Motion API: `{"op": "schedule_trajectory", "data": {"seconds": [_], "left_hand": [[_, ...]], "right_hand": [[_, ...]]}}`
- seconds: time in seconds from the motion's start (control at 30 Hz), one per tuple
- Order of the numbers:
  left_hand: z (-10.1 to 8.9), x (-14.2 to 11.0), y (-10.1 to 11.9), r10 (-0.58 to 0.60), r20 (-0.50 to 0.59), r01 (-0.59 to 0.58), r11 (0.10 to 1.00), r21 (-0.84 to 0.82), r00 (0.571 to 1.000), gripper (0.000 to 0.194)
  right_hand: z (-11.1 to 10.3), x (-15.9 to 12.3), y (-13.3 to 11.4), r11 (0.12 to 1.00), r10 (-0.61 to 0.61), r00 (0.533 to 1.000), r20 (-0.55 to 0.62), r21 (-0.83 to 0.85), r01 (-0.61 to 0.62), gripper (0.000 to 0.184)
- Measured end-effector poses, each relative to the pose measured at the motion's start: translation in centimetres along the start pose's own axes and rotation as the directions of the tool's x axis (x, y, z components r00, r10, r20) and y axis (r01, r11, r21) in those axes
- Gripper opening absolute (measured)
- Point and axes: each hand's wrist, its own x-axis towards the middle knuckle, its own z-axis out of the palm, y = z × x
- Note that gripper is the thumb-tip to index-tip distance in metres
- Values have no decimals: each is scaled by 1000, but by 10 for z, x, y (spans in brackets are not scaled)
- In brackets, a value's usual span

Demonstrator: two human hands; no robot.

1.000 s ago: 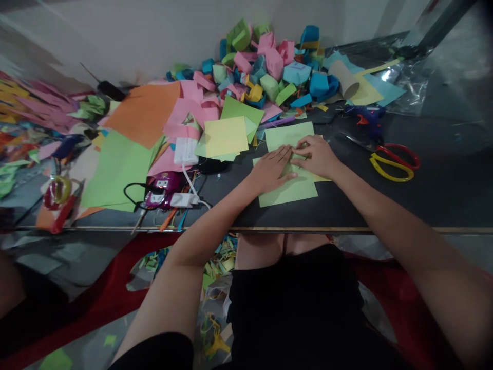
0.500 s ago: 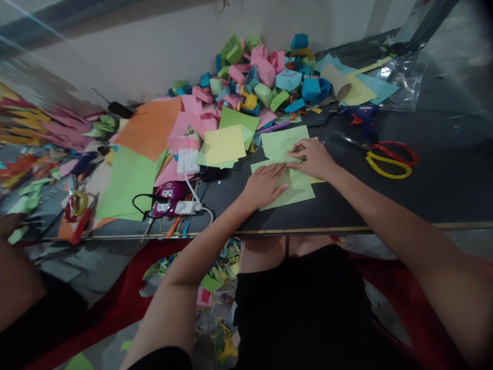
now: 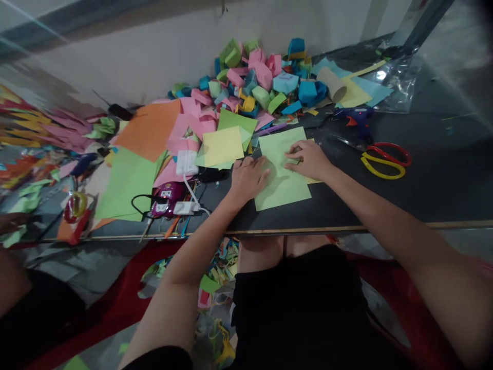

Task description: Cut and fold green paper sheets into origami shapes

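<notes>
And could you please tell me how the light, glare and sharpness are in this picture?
Head view, overall: dim light; head view, upper right: glare on the plastic; head view, centre: soft shadow on the pale green paper by the right hand; head view, far left: orange scraps blurred.

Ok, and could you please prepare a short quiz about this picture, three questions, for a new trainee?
1. What colour is the paper under the fingers of the right hand?
a) orange
b) pale green
c) pink

2. True or false: the red-and-yellow-handled scissors nearest the right hand lie on the table, not held.

3. Which lies nearer the front edge of the table: the cardboard tube or the blue glue gun?

Key:
1. b
2. True
3. The blue glue gun
</notes>
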Motion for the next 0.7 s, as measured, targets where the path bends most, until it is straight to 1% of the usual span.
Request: {"op": "schedule_trajectory", "data": {"seconds": [0.07,0.13,0.2,0.27,0.3,0.43,0.57,0.63,0.7], "left_hand": [[-2,0,3,22,29,-23,999,33,999,55],[-3,-1,10,75,42,-77,996,41,996,56],[-4,-2,18,173,41,-174,985,16,984,52],[-3,-2,26,284,34,-283,959,-27,958,49],[-3,-2,29,320,27,-319,947,-46,947,48],[3,1,32,349,-20,-350,931,-103,937,47],[11,5,25,392,-62,-395,890,-227,918,54],[13,7,23,408,-68,-410,867,-284,910,57],[13,8,23,407,-63,-406,860,-308,911,58]], "right_hand": [[1,0,1,1000,0,1000,-9,2,0,29],[2,0,3,1000,2,1000,-19,-3,-2,28],[3,0,5,1000,-8,1000,-21,-17,8,27],[3,1,6,999,-32,999,-10,-36,32,22],[3,1,7,998,-43,999,-5,-45,43,22],[2,1,10,996,-60,998,6,-62,60,30],[1,2,16,995,-82,996,43,-57,84,28],[0,2,18,994,-95,993,71,-56,99,29],[-2,1,18,992,-105,989,100,-61,111,32]]}}
